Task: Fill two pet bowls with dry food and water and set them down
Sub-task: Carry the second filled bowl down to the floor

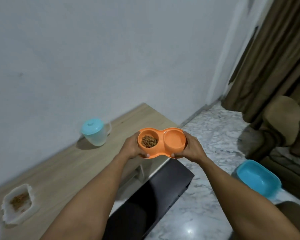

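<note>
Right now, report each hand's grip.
Left hand: closed on the food end of the orange double pet bowl.
Right hand: closed on its other end.

Single head-worn wide-angle view, aimed forward and down.

Looks from above along both outstretched forearms to the hands, left hand [131, 146] and right hand [192, 149], near frame centre at arm's reach. Takes in the tabletop [59, 170] on the left, marble floor [206, 196] on the right, white wall [111, 58] ahead. Edges bowed, horizon tilted. No second view to overlap.
</note>
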